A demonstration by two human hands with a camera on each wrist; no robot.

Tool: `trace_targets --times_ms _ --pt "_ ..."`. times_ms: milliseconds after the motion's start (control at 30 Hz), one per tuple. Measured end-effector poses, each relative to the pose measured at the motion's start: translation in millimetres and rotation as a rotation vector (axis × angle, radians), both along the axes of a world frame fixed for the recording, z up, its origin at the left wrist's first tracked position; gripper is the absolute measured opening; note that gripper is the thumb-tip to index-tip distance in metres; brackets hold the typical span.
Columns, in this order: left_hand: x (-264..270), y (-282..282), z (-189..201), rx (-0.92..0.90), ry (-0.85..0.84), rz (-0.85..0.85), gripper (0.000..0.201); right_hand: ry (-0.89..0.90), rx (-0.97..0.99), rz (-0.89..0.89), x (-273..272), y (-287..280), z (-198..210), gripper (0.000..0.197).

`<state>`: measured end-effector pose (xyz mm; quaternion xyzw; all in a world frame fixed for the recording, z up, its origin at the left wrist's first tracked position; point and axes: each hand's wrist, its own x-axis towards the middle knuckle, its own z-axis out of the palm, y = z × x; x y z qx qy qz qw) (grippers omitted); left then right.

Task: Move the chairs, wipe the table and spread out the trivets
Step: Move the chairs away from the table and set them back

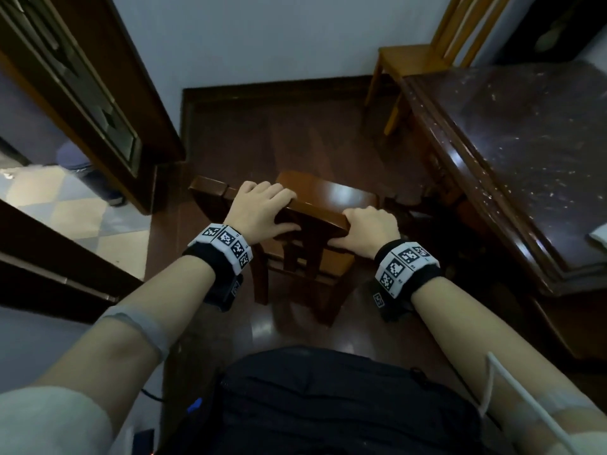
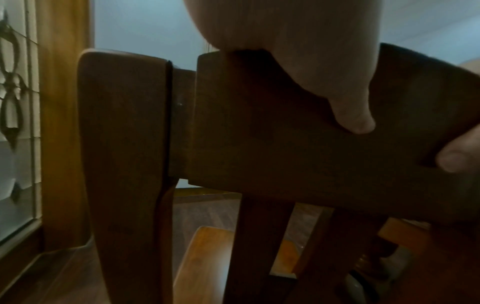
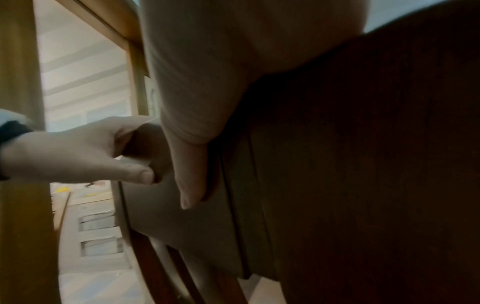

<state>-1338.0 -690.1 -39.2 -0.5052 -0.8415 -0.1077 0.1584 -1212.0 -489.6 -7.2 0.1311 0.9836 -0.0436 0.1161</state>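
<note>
A dark wooden chair (image 1: 331,195) stands on the floor in front of me, its back toward me. My left hand (image 1: 262,208) grips the left part of the top rail (image 1: 315,215), fingers over the top and thumb on the near face. My right hand (image 1: 368,224) grips the rail's right end the same way. In the left wrist view the left thumb (image 2: 355,121) presses the rail (image 2: 285,144). In the right wrist view the right thumb (image 3: 192,185) lies against the chair's wood (image 3: 363,164). The dark, speckled table (image 1: 525,152) stands at the right.
A second, lighter wooden chair (image 1: 410,64) stands against the wall at the table's far end. A dark door (image 1: 82,77) hangs open at the left, with a tiled room beyond it. Something white (image 1: 599,236) lies at the table's right edge. The floor is dark polished wood.
</note>
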Motion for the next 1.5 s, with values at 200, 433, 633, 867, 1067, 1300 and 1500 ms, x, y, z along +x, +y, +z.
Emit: trace_targets --times_ms 200,433,633,867,1067,1300,1500 --pt "-11.5 -15.7 -1.6 0.039 -0.108 0.112 0.06 -0.001 0.044 -0.095 1.7 -12.5 0.9 0.047" --pt "-21.8 -23.9 -7.5 -0.042 -0.134 0.066 0.07 0.011 0.101 -0.206 17.7 -37.2 -5.6 0.055" --pt "-22.4 -34.4 -10.4 -0.013 -0.136 -0.009 0.073 0.044 0.078 -0.302 35.0 -60.0 -15.2 0.059" --pt "-22.0 -38.3 -10.7 0.012 -0.126 -0.038 0.072 0.049 0.074 -0.332 42.2 -72.7 -16.2 0.055" --pt "-16.6 -38.8 -8.2 0.05 -0.124 -0.024 0.064 0.076 0.154 -0.277 45.9 -77.4 -11.9 0.055" --pt "-17.1 -39.2 -8.3 0.046 -0.114 -0.026 0.062 0.102 0.124 -0.302 44.9 -77.1 -10.8 0.06" --pt "-18.1 -29.9 3.5 0.115 -0.303 0.043 0.055 0.08 0.118 -0.305 42.8 -77.4 -7.2 0.059"
